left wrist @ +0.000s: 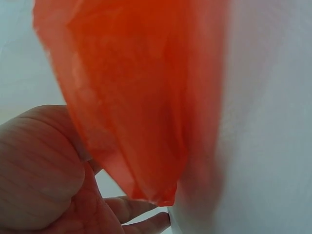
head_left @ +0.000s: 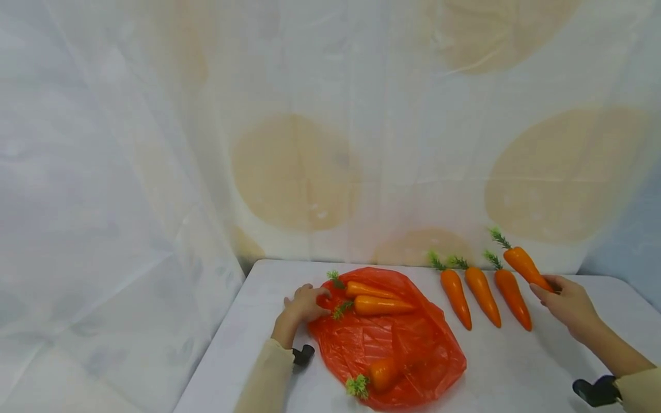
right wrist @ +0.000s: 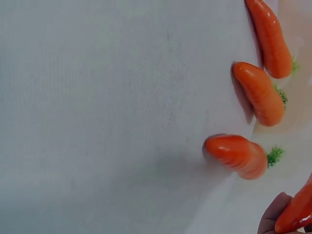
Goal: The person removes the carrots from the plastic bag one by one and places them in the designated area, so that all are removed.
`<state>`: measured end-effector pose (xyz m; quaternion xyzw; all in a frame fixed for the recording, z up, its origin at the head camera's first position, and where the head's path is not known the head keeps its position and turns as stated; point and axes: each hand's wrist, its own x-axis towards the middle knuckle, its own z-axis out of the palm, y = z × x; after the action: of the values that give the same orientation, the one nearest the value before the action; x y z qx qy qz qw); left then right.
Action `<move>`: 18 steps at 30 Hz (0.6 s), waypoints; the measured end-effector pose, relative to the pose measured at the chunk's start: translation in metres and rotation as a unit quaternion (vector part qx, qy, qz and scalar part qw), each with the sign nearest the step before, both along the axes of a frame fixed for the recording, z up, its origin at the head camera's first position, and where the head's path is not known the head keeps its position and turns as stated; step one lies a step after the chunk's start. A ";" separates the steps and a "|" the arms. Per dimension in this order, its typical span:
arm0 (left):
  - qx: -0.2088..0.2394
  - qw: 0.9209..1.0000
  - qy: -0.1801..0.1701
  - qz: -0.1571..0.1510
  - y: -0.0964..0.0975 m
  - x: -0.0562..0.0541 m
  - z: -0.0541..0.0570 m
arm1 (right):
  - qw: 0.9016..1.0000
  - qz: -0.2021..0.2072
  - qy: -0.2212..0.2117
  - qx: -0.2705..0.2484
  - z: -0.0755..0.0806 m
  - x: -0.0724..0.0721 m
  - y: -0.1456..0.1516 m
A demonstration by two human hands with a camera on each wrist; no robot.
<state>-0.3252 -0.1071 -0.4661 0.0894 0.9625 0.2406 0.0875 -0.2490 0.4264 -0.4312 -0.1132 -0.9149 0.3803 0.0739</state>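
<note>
My right hand (head_left: 570,304) pinches a carrot (head_left: 524,267) by its pointed tip, its leafy top slanting up and away. In the right wrist view, this carrot (right wrist: 296,210) shows at the lower right corner with fingertips on it. My left hand (head_left: 304,307) holds the left edge of a red plastic bag (head_left: 434,350); in the left wrist view, the bag (left wrist: 126,97) hides part of the thumb and fingers. Two carrots (head_left: 382,305) lie on the bag near that hand. Another carrot (head_left: 382,374) is partly covered by the bag, its green top sticking out.
Three carrots, a left one (head_left: 455,298), a middle one (head_left: 482,295) and a right one (head_left: 512,298), lie in a slanted row on the white table (head_left: 516,373), tops toward the back. A pale curtain with tan circles (head_left: 296,172) hangs behind the table.
</note>
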 end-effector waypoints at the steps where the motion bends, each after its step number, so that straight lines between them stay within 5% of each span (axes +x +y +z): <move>1: -0.001 1.000 0.000 0.001 0.000 0.000 0.000 | 1.000 0.001 -0.002 0.000 0.000 0.000 0.001; 18: 0.009 1.000 0.000 -0.002 0.000 -0.002 -0.005 | 0.997 -0.025 -0.068 -0.022 -0.010 -0.008 0.025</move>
<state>-0.3273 -0.1074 -0.4713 0.0920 0.9601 0.2496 0.0870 -0.2571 0.4509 -0.4408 -0.1629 -0.9061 0.3900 0.0188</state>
